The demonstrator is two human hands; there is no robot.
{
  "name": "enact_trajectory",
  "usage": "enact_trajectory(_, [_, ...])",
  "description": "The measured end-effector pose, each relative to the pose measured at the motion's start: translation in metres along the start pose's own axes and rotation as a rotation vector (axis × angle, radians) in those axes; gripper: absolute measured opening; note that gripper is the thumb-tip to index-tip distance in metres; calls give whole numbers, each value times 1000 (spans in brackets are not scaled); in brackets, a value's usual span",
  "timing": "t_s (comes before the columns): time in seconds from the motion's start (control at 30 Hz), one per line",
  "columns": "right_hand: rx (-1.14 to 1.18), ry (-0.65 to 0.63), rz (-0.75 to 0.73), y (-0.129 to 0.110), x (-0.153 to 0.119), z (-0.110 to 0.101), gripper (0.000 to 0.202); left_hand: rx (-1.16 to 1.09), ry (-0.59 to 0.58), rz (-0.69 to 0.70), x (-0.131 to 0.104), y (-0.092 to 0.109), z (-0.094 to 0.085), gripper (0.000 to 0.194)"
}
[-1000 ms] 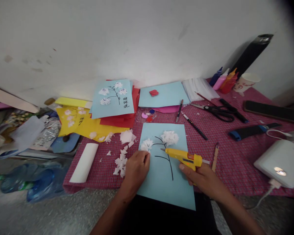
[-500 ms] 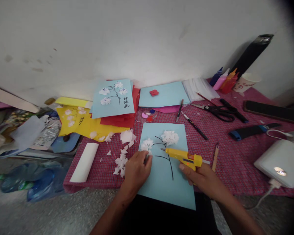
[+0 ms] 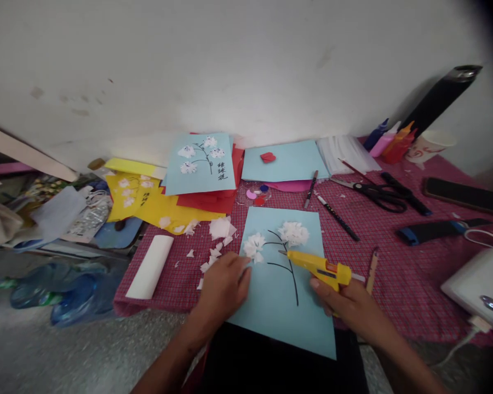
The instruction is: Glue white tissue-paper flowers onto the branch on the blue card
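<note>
L hand (image 3: 224, 283): fingers loosely bent, thumb & index parted w/ a small gap, nothing seen held; its index tip is placed just beside the lower edge of the L white flower (image 3: 254, 247). Whether the blue sheet (image 3: 279, 306) is pressed by the other fingers can't be told.

R hand (image 3: 347, 302): fingers wrapped round the handle of the yellow glue gun (image 3: 321, 267), grip closed; thumb laid along its near side. Nozzle is pointed L, over the drawn stem (image 3: 294, 282), below the R white flower (image 3: 293, 233). Contact btwn nozzle & paper can't be told.

Counts: 1 glue gun; 2 white flowers on the blue sheet, set at the table's front edge; 1 drawn stem. Beyond it: 1 blue card (image 3: 197, 183) w/ 4 flowers, on red paper (image 3: 225, 203); 1 red paper heart (image 3: 268, 157); 3 discs (image 3: 258, 201) (pink, blue, red). To the R: 1 pr. scissors (image 3: 382, 196), 4 squeeze bottles (image 3: 390, 143), 1 paper cup (image 3: 427, 146). To the L: 1 white roll (image 3: 150, 267); scraps (image 3: 216, 254) partly hidden by L hand, so no. can't be told.
</note>
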State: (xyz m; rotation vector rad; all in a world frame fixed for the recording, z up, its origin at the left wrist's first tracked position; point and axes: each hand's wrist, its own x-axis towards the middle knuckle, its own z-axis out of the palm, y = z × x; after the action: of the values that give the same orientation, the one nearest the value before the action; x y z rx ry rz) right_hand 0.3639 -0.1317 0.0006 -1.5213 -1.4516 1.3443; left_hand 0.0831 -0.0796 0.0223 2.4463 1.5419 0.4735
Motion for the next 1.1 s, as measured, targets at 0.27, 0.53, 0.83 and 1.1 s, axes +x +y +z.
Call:
enact_trajectory(0.27, [-19, 45, 18, 1, 1, 2, 43, 142, 7, -98, 32, -54, -15, 14])
enact_trajectory(0.53, [17, 43, 0, -2, 1, 2, 39, 181, -4, -103, 38, -52, -5, 21])
enact_trajectory(0.83, [-56, -48, 11, -8, 1, 0, 42, -329, 108, -95, 27, -43, -25, 17])
enact_trajectory(1.1, [-222, -29, -99, -27, 11, 6, 29, -1142, -141, -454, 25, -35, -22, 20])
